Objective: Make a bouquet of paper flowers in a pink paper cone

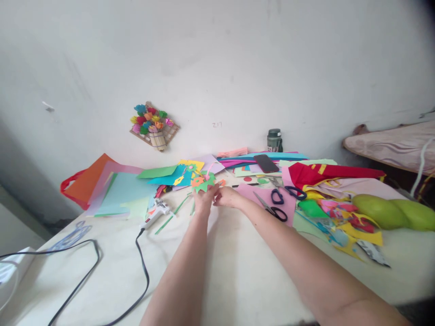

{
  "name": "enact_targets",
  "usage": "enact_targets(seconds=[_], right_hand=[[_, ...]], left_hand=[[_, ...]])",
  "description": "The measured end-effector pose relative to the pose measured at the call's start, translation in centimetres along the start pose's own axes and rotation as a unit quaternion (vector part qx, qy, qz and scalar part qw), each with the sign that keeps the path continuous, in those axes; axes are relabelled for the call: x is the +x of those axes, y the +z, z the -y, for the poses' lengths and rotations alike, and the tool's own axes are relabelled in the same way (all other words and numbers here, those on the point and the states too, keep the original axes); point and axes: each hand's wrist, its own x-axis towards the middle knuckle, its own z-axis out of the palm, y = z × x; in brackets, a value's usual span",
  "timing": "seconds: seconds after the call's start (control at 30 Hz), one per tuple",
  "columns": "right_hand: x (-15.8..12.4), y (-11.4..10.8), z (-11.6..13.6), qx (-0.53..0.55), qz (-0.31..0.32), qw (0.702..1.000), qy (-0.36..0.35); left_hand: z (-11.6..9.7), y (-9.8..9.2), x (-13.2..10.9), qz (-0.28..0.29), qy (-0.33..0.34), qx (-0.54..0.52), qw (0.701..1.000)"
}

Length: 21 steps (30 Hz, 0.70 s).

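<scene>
Squeezing could crush the spiky green paper (208, 183) my left hand (204, 199) pinches toward the desk's (251, 280) back edge; my right hand (227, 197), I can't tell.

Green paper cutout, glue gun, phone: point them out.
Green paper cutout (206, 185): head view, on its green face.
Glue gun (155, 216): head view, on its white body.
Phone (266, 163): head view, dark upper face.

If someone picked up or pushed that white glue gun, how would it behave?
The white glue gun would probably feel light, since it looks mostly plastic. The black cord at its end would likely trail and tug. Pushed, it seems apt to slide rather than roll, given its angular shape.
</scene>
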Motion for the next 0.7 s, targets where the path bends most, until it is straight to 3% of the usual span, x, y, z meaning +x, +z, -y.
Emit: enact_targets(seconds=[0.23,0.37,0.5,0.63,0.7], right_hand=[[0.8,1.7,-0.9,0.164,-0.034,0.986,-0.002],[-0.1,1.1,-0.1,0.273,-0.031,0.961,-0.004],[-0.9,-0.3,0.3,0.259,0.012,0.966,0.019],[-1.2,-2.1,-0.6,0.305,-0.072,0.945,0.095],[-1.2,-2.9,-1.2,0.354,-0.118,0.923,0.093]], left_hand=[[1.2,0.3,-0.1,-0.007,-0.027,0.030,0.999],[1.4,0.3,-0.1,0.015,-0.026,0.008,1.000],[0.4,-0.1,0.2,0.024,-0.004,0.002,1.000],[-0.6,-0.7,0.3,0.146,-0.022,-0.014,0.989],[-0.7,-0.9,0.1,0.209,-0.037,-0.023,0.977]])
